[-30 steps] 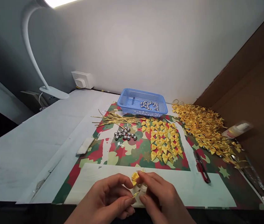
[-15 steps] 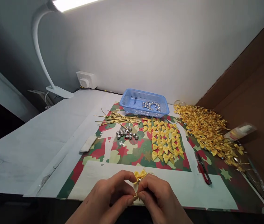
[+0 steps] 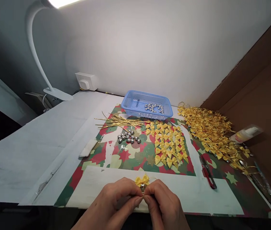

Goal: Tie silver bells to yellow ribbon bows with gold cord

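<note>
Lamp-lit bench against a pale wall, cardboard panel at 3 o'clock; festive camouflage-print paper (image 3: 125, 158) covers the work area. At 6 o'clock the left hand (image 3: 112, 204) and right hand (image 3: 164, 204) meet, both pinched closed on one yellow bow (image 3: 142, 181) with a small bell (image 3: 142, 188) beneath it, fingertips touching at the tie. Judged from the stock, work is well along: a large heap of finished bows (image 3: 212, 134) lies at 2 o'clock. Left to do: rows of loose bows (image 3: 167, 142) at centre, loose bells (image 3: 128, 138) at 11 o'clock, gold ties (image 3: 119, 122) beyond, more bells in the blue basket (image 3: 135, 111) at 12. Red snips (image 3: 207, 172) rest at 3 o'clock.
</note>
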### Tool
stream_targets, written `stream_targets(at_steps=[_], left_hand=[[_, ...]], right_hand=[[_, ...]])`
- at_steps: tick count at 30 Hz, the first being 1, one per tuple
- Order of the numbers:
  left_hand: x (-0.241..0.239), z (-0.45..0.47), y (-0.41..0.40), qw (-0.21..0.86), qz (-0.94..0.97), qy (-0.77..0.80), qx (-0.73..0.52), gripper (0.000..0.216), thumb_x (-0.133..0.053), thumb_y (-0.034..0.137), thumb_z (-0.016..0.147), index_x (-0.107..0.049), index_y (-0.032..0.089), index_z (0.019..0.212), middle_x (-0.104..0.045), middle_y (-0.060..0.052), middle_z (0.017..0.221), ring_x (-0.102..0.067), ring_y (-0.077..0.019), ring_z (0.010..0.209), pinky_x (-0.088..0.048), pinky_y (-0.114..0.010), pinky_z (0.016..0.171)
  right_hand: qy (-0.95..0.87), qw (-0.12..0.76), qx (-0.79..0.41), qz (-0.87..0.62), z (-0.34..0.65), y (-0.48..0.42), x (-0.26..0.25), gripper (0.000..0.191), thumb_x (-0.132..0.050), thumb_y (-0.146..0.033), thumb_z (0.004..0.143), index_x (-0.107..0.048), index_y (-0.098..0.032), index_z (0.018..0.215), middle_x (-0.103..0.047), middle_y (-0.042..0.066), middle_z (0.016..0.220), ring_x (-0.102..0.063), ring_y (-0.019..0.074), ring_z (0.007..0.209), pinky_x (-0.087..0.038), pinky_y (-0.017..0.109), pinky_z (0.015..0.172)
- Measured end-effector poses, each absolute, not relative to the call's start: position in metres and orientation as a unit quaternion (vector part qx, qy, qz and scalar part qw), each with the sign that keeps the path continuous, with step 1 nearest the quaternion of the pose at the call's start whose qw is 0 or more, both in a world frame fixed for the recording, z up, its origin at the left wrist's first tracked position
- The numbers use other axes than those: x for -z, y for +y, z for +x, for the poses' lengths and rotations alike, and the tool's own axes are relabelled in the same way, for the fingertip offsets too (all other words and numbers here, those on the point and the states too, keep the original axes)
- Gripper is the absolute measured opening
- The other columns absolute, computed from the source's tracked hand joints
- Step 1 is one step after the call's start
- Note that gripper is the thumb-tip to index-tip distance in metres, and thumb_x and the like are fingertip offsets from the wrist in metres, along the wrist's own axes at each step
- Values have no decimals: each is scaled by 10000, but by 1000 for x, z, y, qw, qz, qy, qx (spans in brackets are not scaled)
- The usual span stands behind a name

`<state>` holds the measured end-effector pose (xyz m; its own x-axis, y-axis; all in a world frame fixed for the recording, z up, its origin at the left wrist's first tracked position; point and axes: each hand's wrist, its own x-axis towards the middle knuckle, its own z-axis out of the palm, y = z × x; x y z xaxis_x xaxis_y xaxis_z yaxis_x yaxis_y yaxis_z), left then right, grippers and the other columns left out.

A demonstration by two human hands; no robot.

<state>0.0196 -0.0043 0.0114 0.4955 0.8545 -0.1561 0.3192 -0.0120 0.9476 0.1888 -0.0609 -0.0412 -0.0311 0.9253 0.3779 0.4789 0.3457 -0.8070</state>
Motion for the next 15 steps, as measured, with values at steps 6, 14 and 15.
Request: stream_targets(at_steps=[6,14,15], left_hand=[[-12,19,-4,601,634,454,-175,247,-615,345,875,-788,188,794,-791,-66,779,-688,-268,769,-528,-312,714],[-11,11,-1,680,523,470,-209,211,-744,348,814,-791,189,683,-690,19,645,-552,-162,659,-450,-231,634],[-11,10,-1,695,496,473,-217,219,-773,365,794,-793,187,669,-693,21,626,-544,-151,637,-444,-225,621]], right_hand=[[-674,462,-227,-529,187,-65,43,152,-475,-141,995,-552,-237,906,-585,-25,800,-591,132,695,-396,250,622],[-651,440,-312,-534,213,-43,33,228,-413,-180,1036,-635,-232,1044,-680,3,946,-637,137,857,-452,216,746],[-644,435,-307,-549,214,-40,31,234,-409,-192,1041,-639,-230,1047,-674,6,945,-631,143,864,-447,225,756]])
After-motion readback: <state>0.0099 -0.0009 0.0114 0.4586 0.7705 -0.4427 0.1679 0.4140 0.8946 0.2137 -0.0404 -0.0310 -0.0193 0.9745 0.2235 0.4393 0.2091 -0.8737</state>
